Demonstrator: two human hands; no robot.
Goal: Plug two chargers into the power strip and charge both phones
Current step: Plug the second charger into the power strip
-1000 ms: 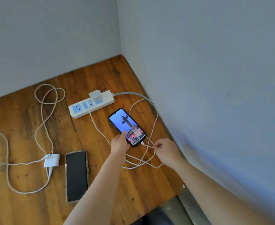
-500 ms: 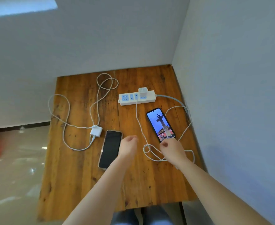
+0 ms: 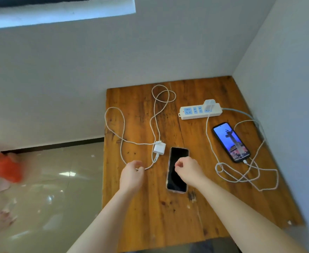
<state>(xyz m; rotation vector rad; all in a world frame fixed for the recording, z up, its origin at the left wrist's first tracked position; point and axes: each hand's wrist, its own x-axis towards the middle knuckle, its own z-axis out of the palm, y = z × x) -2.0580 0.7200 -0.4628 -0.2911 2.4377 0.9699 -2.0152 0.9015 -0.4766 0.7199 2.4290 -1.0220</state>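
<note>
A white power strip [image 3: 195, 114] lies at the back of the wooden table [image 3: 168, 216], with one white charger [image 3: 209, 105] plugged into its right end. That charger's cable [image 3: 241, 176] runs to a phone with a lit screen [image 3: 231, 142]. A second, loose white charger [image 3: 159, 147] lies mid-table with its long cable [image 3: 121, 136] looped to the left. Beside it lies a dark-screened phone [image 3: 177, 178]. My left hand [image 3: 131, 173] pinches the loose charger's cable. My right hand [image 3: 188, 169] hovers over the dark phone, fingers curled, holding nothing I can see.
Grey walls close in the table at the back and right. Its left edge drops to a shiny tiled floor [image 3: 58, 179]. A blurred orange-red object [image 3: 7, 168] sits at the far left on the floor.
Both hands have moved left, away from the lit phone. The left hand has gone from above the dark phone to the loose cable; the right now hovers over the dark phone.
</note>
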